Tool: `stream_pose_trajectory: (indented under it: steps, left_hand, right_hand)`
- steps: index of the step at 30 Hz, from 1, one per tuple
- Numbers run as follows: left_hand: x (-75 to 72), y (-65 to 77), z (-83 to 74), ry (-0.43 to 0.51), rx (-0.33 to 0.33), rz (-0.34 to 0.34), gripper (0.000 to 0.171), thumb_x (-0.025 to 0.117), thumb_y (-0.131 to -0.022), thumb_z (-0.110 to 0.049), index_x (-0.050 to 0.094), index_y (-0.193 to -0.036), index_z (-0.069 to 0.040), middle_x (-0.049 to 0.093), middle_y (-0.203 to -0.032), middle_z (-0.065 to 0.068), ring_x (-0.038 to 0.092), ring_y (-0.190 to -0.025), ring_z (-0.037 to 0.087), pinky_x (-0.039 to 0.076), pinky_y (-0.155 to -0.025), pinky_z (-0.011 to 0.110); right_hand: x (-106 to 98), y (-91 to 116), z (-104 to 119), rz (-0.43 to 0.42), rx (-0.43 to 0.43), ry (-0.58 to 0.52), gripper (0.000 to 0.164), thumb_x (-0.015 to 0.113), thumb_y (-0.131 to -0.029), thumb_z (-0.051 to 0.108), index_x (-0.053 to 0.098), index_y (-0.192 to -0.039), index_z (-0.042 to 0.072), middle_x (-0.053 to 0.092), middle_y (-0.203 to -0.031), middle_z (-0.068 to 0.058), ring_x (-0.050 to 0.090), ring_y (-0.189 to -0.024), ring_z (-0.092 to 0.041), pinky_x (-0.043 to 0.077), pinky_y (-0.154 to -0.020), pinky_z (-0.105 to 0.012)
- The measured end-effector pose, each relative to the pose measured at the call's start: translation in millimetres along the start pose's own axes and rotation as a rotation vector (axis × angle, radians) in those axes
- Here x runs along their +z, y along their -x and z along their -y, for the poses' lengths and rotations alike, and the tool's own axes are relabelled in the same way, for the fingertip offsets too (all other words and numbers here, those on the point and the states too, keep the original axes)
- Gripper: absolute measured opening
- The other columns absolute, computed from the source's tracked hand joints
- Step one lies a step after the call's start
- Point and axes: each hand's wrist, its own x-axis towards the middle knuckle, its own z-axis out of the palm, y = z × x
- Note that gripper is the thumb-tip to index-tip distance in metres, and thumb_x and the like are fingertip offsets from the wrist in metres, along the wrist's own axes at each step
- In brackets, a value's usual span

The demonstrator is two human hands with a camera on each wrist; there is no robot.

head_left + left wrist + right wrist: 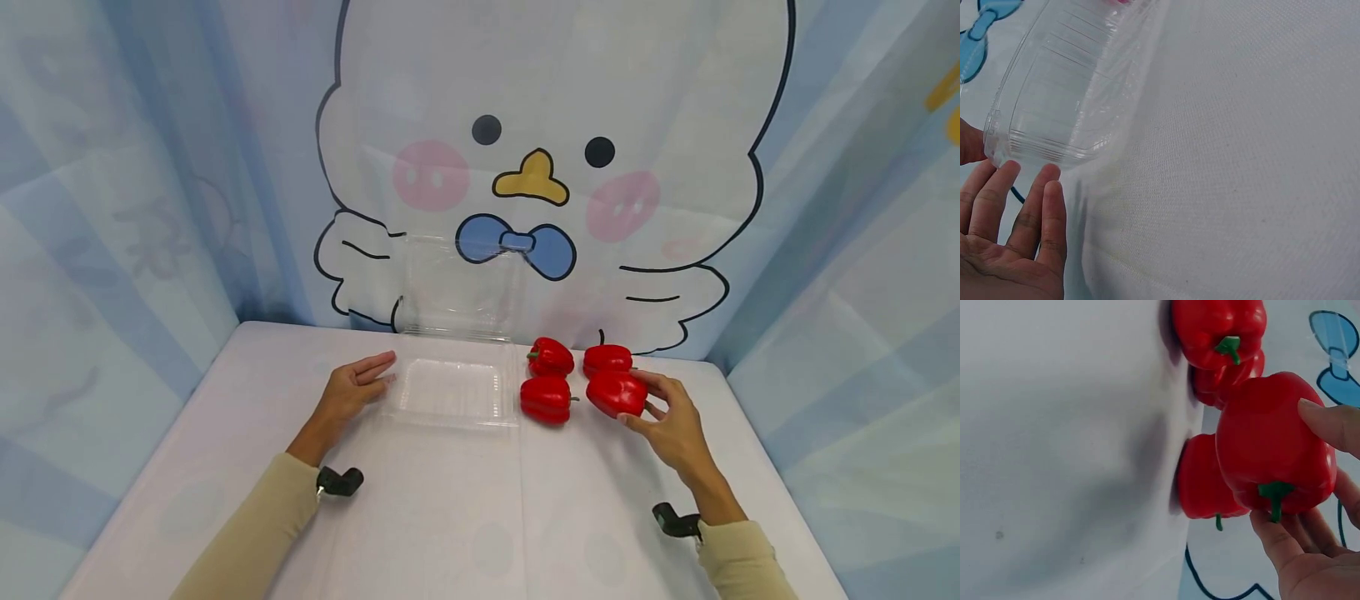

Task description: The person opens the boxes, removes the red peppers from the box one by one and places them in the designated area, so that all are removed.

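Observation:
My right hand grips a glossy red bell pepper with a green stem, thumb on one side and fingers on the other. In the right wrist view it appears lifted off the table. Three more red bell peppers lie close by: one behind it, one at the back left and one at the front left. My left hand is at the left end of a clear plastic clamshell container, its straight fingertips right at the wall. The container's lid stands raised at the back.
A white cloth covers the table. Right behind its back edge hangs a curtain printed with a cartoon chick, and more curtain closes in both sides. The container's right end is close to the two left peppers.

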Motion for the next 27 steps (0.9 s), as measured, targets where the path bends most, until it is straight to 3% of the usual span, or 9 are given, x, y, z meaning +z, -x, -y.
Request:
stream_pose_trajectory:
  steps: [12, 21, 27]
  left_hand:
    - [2.2, 0.3, -2.9, 0.004, -0.015, 0.000, 0.057, 0.065, -0.102, -0.004, 0.052, -0.157, -0.010, 0.052, -0.162, 0.006, 0.052, -0.150, 0.023, 0.054, -0.101, 0.012]
    - [1.9, -0.8, -3.0, 0.016, -0.015, 0.002, 0.057, 0.064, -0.101, -0.001, 0.052, -0.157, -0.008, 0.052, -0.161, 0.008, 0.053, -0.149, 0.024, 0.054, -0.097, 0.008]
    - [0.5, 0.3, -3.5, -0.004, -0.020, -0.001, 0.057, 0.064, -0.102, -0.004, 0.052, -0.158, -0.010, 0.052, -0.161, 0.005, 0.051, -0.151, 0.022, 0.051, -0.108, 0.018]
  right_hand:
    - [8.9, -7.7, -24.1, 0.080, 0.109, -0.020, 0.081, 0.084, -0.091, 0.010, 0.044, -0.161, 0.014, 0.037, -0.165, -0.023, 0.040, -0.151, -0.050, 0.045, -0.117, -0.054]
    - [10.7, -11.3, -29.6, 0.136, 0.164, -0.049, 0.080, 0.081, -0.093, 0.009, 0.042, -0.163, 0.013, 0.031, -0.169, -0.025, 0.036, -0.153, -0.050, 0.042, -0.121, -0.057]
    - [8.2, -9.1, -23.9, 0.163, 0.178, -0.059, 0.084, 0.079, -0.095, 0.012, 0.035, -0.166, 0.012, 0.028, -0.171, -0.026, 0.034, -0.154, -0.050, 0.040, -0.122, -0.057]
